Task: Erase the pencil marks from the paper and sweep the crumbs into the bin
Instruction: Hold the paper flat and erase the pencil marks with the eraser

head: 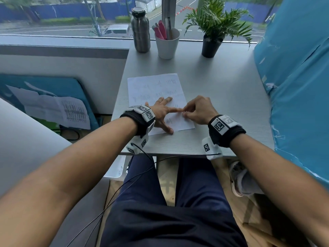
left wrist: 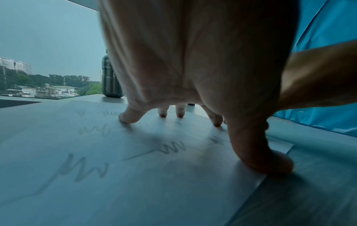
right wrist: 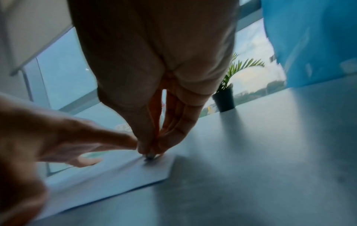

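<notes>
Bottle (head: 140, 31), pen cup (head: 167, 44), potted plant (head: 211, 40) behind paper (head: 154, 88), blue sheeting (head: 299, 86) rightward

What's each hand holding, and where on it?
Right hand pinches a small dark eraser at its top, fingertips bunched, tip on the white paper sheet. Left hand holds nothing; spread fingers press the sheet.

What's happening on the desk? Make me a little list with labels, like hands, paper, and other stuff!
left hand: fingers spread, pressing the paper flat
right hand: pinches a small eraser against the paper
paper: lies on the grey desk, many pencil squiggles remain
back of desk: metal bottle, white cup of pens, potted plant
bin: not in view
</notes>
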